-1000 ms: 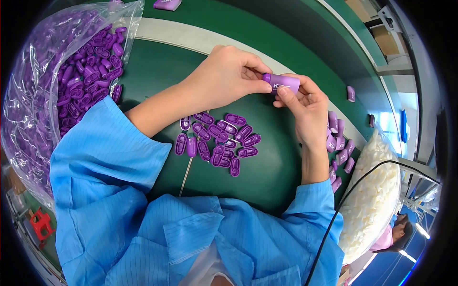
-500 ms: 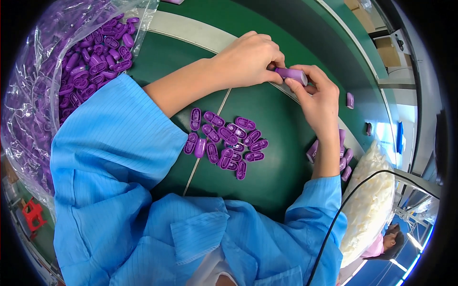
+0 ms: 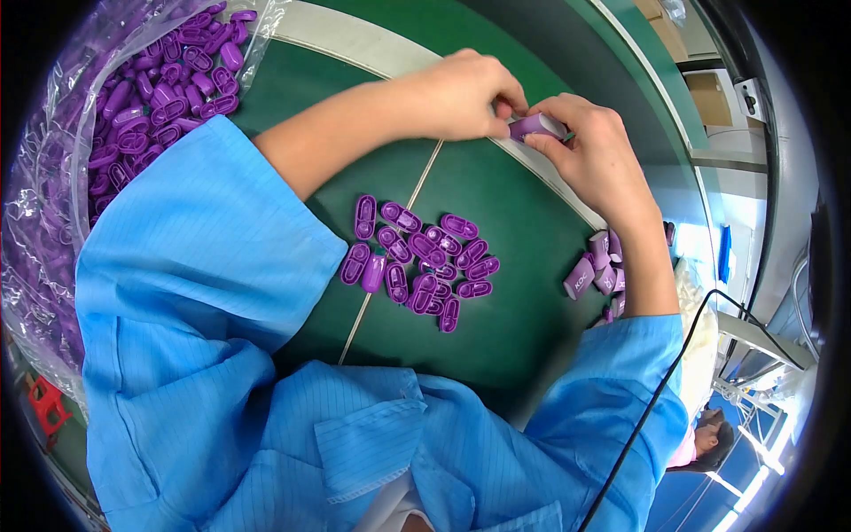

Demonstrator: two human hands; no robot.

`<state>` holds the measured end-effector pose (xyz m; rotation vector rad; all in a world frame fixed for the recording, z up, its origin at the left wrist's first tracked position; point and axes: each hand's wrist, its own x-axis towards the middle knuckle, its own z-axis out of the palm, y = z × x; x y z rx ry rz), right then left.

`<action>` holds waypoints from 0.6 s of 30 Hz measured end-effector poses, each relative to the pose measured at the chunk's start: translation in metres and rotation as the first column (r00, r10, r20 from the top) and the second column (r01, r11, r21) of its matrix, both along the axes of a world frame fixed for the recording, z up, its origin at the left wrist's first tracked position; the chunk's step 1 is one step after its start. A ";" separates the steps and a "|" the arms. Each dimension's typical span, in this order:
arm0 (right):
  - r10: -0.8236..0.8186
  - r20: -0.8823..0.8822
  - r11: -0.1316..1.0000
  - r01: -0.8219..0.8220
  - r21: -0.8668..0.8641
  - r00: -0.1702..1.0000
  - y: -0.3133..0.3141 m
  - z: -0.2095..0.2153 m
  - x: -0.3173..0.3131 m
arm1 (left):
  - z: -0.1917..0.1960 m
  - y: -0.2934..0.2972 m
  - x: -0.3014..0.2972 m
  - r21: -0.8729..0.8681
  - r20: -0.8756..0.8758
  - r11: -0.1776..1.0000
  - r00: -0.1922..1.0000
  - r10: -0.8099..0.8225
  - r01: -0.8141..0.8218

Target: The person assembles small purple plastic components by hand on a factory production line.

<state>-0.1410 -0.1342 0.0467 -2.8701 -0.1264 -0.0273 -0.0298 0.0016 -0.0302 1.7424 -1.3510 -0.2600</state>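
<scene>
Over the far part of the green table, a short lilac plastic case (image 3: 537, 127) with a pale end is between my two hands. My right hand (image 3: 596, 146) grips it between thumb and fingers. At its left end my left hand (image 3: 465, 97) is closed, thumb and fingers pinched against the case; any small part between those fingertips is hidden. Nearer to me lies a loose group of purple oval shells (image 3: 425, 250), most with their hollow side up. One shell (image 3: 373, 272) there lies smooth side up.
A clear plastic bag (image 3: 49, 186) full of purple shells (image 3: 164, 97) lies open at the left. Several lilac cases (image 3: 581, 277) sit beside my right forearm. A black cable (image 3: 634, 426) crosses in front of my right sleeve. Another person (image 3: 709, 439) is at the far lower right.
Both hands have shifted slightly away from me with the case, and my right forearm has swung outward. More of the lilac cases beside it now show. The group of shells has stayed put.
</scene>
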 end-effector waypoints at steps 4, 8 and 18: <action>0.027 0.003 0.999 -0.027 -0.044 1.000 0.004 0.002 0.002 | 0.017 0.001 0.002 -0.005 -0.436 0.997 0.897 0.072 -0.082; -0.062 -0.045 0.997 0.064 0.047 0.997 0.003 -0.001 -0.001 | 0.004 -0.008 -0.010 -0.038 -0.494 0.995 0.868 0.059 -0.090; 0.048 0.041 0.999 -0.048 -0.023 0.998 0.004 0.001 0.005 | 0.000 -0.004 -0.007 -0.003 -0.573 1.000 0.820 -0.003 0.001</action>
